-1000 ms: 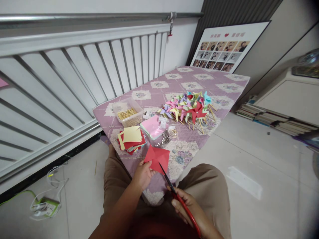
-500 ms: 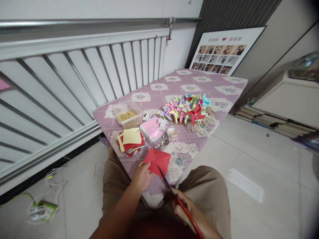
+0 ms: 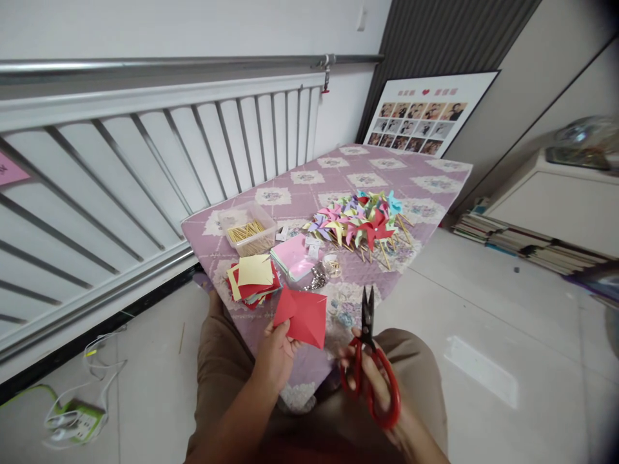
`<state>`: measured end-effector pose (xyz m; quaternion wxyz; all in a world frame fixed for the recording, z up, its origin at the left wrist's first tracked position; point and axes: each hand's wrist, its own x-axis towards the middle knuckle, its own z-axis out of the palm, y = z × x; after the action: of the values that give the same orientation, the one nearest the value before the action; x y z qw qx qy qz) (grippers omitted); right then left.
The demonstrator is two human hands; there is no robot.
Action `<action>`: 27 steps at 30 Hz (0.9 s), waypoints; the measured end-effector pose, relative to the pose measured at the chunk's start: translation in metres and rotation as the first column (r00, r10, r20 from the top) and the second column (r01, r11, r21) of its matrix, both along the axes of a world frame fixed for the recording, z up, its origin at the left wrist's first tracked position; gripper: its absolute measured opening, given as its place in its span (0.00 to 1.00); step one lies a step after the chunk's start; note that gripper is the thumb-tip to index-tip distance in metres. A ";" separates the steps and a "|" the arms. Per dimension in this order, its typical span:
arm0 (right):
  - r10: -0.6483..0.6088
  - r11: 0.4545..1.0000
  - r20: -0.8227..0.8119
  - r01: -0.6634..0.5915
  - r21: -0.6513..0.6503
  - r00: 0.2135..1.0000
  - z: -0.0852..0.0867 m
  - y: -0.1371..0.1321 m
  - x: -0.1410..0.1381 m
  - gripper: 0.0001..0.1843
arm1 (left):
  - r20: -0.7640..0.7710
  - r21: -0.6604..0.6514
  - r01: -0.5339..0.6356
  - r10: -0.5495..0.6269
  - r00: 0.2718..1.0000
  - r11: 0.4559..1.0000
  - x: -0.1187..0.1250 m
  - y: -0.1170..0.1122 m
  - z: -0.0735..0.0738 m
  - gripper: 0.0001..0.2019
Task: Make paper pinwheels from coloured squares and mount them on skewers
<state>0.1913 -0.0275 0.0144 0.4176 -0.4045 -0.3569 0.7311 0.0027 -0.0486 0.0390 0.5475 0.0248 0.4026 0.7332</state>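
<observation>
Pinched in my left hand (image 3: 276, 351) is a red paper square (image 3: 305, 314) with slits cut in from its corners. My right hand (image 3: 372, 386) grips a pair of red-handled scissors (image 3: 368, 322), their dark blades slightly apart and pointing away from me, clear of the paper. Just beyond the red square lie a stack of yellow and red paper squares (image 3: 255, 270) and a pile of pink paper (image 3: 293, 254). Small shiny metal pieces (image 3: 319, 276) sit beside the pink pile.
On the flowered tablecloth (image 3: 370, 180) stand a plastic box of wooden sticks (image 3: 249, 233) and a heap of finished paper pinwheels (image 3: 360, 222). A white radiator (image 3: 203, 145) runs along the left. A power strip (image 3: 80, 422) lies on the floor.
The scissors have come away from the red paper, moving right and turning upright with blades slightly apart. My left hand still holds the paper, shifted slightly left.
</observation>
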 end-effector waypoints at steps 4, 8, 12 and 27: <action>-0.044 0.999 -0.070 0.044 -0.012 0.997 0.025 0.006 -0.029 0.36 | 0.022 0.061 0.025 -0.026 0.999 0.998 0.012 -0.005 0.009 0.14; 0.042 0.999 -0.013 -0.041 0.027 0.999 0.053 0.006 -0.048 0.28 | -0.030 0.087 0.122 -0.120 0.992 0.989 0.014 -0.012 0.009 0.11; 0.093 0.993 -0.004 -0.093 0.072 0.996 0.064 0.011 -0.051 0.25 | -0.093 0.079 0.296 -0.288 0.953 0.952 0.003 -0.022 0.013 0.12; 0.407 0.821 0.299 -0.489 0.296 0.863 0.081 0.038 -0.029 0.24 | -0.068 0.072 0.571 -0.567 0.821 0.818 -0.020 -0.021 0.035 0.16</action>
<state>0.1625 0.0102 0.0956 0.2574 -0.3039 -0.6148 0.6807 -0.0177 -0.0691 0.0740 0.7310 0.1842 0.3555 0.5526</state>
